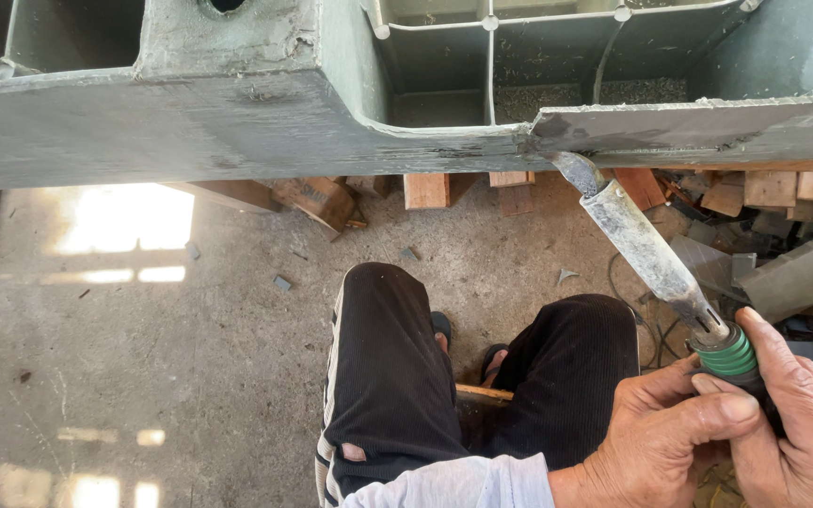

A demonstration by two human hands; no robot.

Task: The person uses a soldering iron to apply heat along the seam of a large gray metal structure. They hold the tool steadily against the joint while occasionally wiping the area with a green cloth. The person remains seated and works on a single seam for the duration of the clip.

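Note:
A long soldering iron [642,246] with a grey metal barrel and a green ribbed collar [726,353] slants up from the lower right. Its flat tip [571,167] touches the seam on the edge of a grey-green sheet-metal frame [237,122]. My left hand [665,437] wraps the handle just below the collar. My right hand [802,428] grips the same handle from the right side. Both hands are closed around the tool. My knees in black trousers [397,367] are below the frame.
Wooden blocks and offcuts [425,191] lie under the frame on the concrete floor [143,357]. More wood and grey metal scraps [783,263] pile up at the right. A dark cable [656,334] runs on the floor. White wire rods [489,56] cross inside the frame.

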